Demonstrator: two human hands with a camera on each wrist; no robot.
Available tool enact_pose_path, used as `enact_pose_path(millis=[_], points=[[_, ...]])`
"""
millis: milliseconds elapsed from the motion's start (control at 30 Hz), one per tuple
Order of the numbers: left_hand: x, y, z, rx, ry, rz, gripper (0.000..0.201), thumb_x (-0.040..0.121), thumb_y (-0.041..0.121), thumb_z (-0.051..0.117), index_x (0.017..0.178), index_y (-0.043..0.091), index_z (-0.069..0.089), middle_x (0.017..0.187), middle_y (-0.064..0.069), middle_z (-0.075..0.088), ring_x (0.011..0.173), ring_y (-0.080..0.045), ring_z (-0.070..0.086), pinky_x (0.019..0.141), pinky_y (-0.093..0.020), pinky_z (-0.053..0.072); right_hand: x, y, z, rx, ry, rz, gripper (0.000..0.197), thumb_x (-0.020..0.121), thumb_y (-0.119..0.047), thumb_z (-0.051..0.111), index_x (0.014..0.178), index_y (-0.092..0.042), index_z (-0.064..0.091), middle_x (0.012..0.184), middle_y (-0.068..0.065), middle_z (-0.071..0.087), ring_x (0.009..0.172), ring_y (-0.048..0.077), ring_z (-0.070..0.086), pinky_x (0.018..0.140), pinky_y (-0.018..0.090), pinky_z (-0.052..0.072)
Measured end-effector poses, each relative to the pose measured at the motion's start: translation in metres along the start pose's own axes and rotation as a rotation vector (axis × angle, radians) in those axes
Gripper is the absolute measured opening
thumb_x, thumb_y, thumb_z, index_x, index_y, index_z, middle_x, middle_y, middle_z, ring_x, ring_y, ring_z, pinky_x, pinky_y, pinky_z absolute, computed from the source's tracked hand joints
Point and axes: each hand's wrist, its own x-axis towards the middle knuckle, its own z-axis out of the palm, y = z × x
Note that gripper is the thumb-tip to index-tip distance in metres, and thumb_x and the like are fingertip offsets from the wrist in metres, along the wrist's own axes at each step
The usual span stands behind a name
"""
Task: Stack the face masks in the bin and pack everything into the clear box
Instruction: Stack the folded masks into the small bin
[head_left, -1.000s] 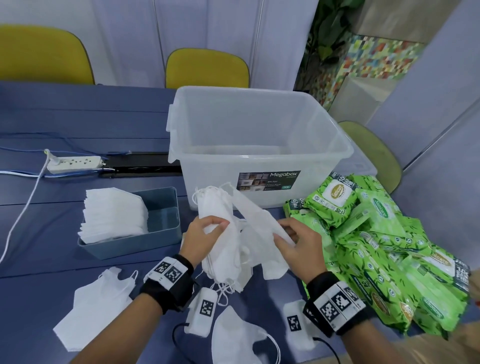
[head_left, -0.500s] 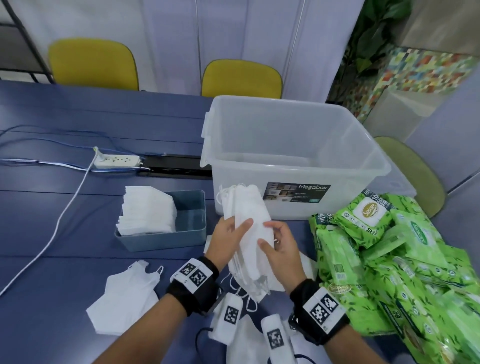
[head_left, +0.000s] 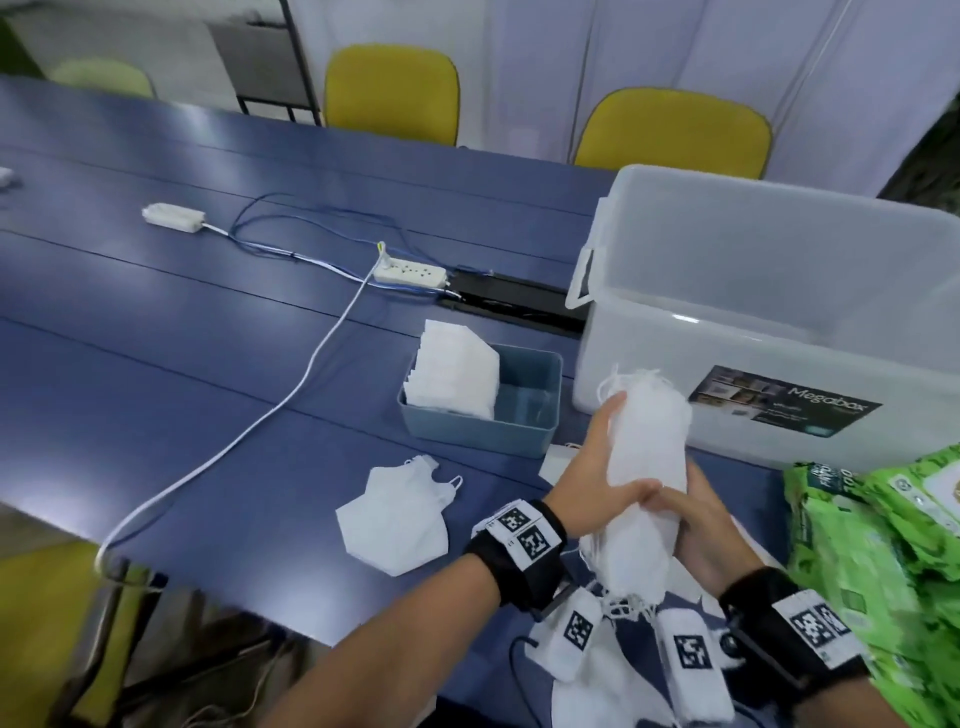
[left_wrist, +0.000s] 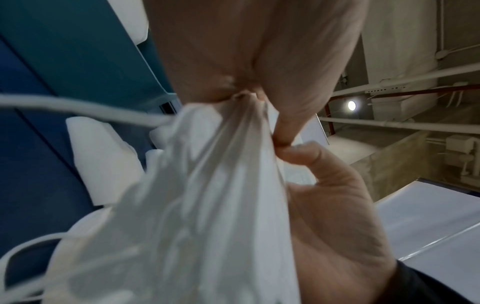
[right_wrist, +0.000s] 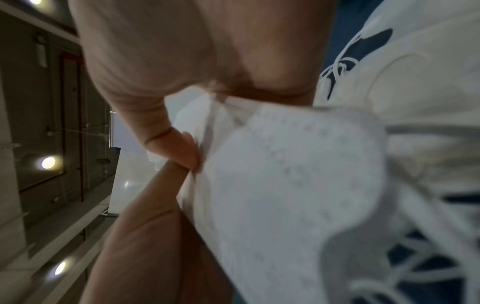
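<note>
Bundle of face masks (head_left: 647, 467) clasped upright above the tabletop (head_left: 208, 364) between left hand (head_left: 597, 478) and right hand (head_left: 698, 525), both grips curled round it, just beside the bin (head_left: 524, 431): squaring step, next probably lowering beside the stack (head_left: 452, 376) already inside.

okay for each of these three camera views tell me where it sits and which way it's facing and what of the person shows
Head: on the head, looking forward and down at the blue table; both forearms, left hand, right hand.
Left wrist: on the left wrist, looking along the palm; its thumb meets the right thumb.
Right wrist: on the right wrist, looking along the palm; both thumbs.
Shared: the white bundle of face masks that both hands grip.
</note>
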Motion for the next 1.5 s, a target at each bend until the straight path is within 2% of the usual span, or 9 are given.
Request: enact_pose_path(millis=[200, 333, 500, 667, 900, 1067, 1200, 1367, 1500], points=[[-0.009, -0.015, -0.002, 0.000, 0.076, -0.032, 0.074, 0.096, 0.017, 0.051, 0.151, 0.018, 0.002, 0.156, 0.004, 0.014, 0.137, -0.007, 0.018, 0.113, -0.024, 0.015, 0.004, 0.007, 0.011, -0.123, 0.010, -0.054, 0.065, 0.070, 0.001, 0.073, 0.127, -0.020, 0.049, 0.116, 0.009, 0.066, 0.100, 0.025, 0.067, 0.074, 0.035, 0.059], [-0.016, -0.026, -0.011, 0.006, 0.005, -0.139, 0.068, 0.096, 0.028, 0.051, 0.150, 0.022, 0.011, 0.139, -0.002, 0.036, 0.123, -0.014, 0.036, 0.112, -0.035, 0.028, 0.011, 0.003, -0.004, -0.186, 0.163, -0.105, 0.071, 0.060, -0.004, 0.084, 0.121, -0.015, 0.051, 0.118, 0.010, 0.065, 0.107, 0.030, 0.062, 0.092, 0.048, 0.051], [-0.040, -0.057, -0.008, 0.409, -0.244, -0.191, 0.073, 0.070, 0.052, 0.054, 0.136, 0.022, 0.044, 0.133, -0.008, 0.045, 0.124, -0.021, 0.040, 0.109, -0.036, 0.032, 0.001, -0.015, -0.056, -0.207, 0.427, -0.245, 0.046, 0.069, 0.014, 0.069, 0.100, -0.019, 0.058, 0.102, 0.010, 0.067, 0.092, 0.029, 0.061, 0.085, 0.043, 0.050], [-0.065, -0.064, 0.026, 0.744, -0.631, -0.058, 0.075, 0.071, 0.051, 0.069, 0.137, 0.029, 0.041, 0.137, -0.004, 0.036, 0.127, -0.026, 0.031, 0.106, -0.046, 0.027, -0.018, -0.025, -0.090, -0.121, 0.597, -0.280, 0.043, 0.072, 0.016, 0.064, 0.092, -0.021, 0.055, 0.092, -0.002, 0.064, 0.081, 0.020, 0.058, 0.070, 0.032, 0.047], [-0.072, -0.070, 0.063, 1.076, -1.000, 0.246, 0.087, 0.061, 0.030, 0.086, 0.138, 0.030, 0.044, 0.147, -0.012, 0.025, 0.133, -0.032, 0.023, 0.105, -0.053, 0.023, -0.036, -0.014, -0.108, -0.138, 0.631, -0.223, 0.047, 0.072, 0.013, 0.067, 0.113, -0.009, 0.056, 0.110, 0.011, 0.064, 0.096, 0.028, 0.060, 0.084, 0.037, 0.047], [-0.061, -0.072, 0.055, 0.978, -0.918, 0.122, 0.043, 0.080, 0.010, 0.069, 0.121, 0.014, 0.055, 0.127, -0.014, 0.041, 0.111, -0.035, 0.047, 0.084, -0.044, 0.043, -0.037, -0.003, -0.119, -0.155, 0.667, -0.202, 0.053, 0.069, 0.011, 0.070, 0.117, -0.005, 0.055, 0.114, 0.014, 0.066, 0.102, 0.033, 0.062, 0.086, 0.041, 0.050], [-0.040, -0.081, 0.026, 0.967, -0.716, -0.005, 0.021, 0.091, 0.008, 0.047, 0.109, 0.014, 0.056, 0.117, -0.008, 0.053, 0.106, -0.031, 0.053, 0.074, -0.032, 0.035, -0.040, -0.001, -0.120, -0.166, 0.675, -0.203, 0.052, 0.069, 0.011, 0.070, 0.117, -0.005, 0.056, 0.112, 0.013, 0.066, 0.098, 0.030, 0.062, 0.083, 0.038, 0.049], [-0.017, -0.087, -0.015, 1.005, -0.418, -0.108, 0.031, 0.088, 0.017, 0.054, 0.119, 0.019, 0.048, 0.120, -0.005, 0.046, 0.112, -0.026, 0.045, 0.088, -0.037, 0.042, -0.040, -0.002, -0.116, -0.151, 0.658, -0.208, 0.048, 0.071, 0.013, 0.068, 0.114, -0.005, 0.055, 0.109, 0.013, 0.065, 0.095, 0.030, 0.060, 0.084, 0.038, 0.048], [0.007, -0.076, -0.017, 1.138, -0.271, -0.076, 0.053, 0.084, 0.031, 0.062, 0.132, 0.024, 0.042, 0.147, -0.005, 0.021, 0.137, -0.028, 0.018, 0.107, -0.044, 0.028, -0.038, -0.003, -0.106, -0.155, 0.624, -0.214, 0.042, 0.071, 0.013, 0.068, 0.101, -0.013, 0.056, 0.102, 0.009, 0.065, 0.092, 0.028, 0.060, 0.083, 0.038, 0.048]])
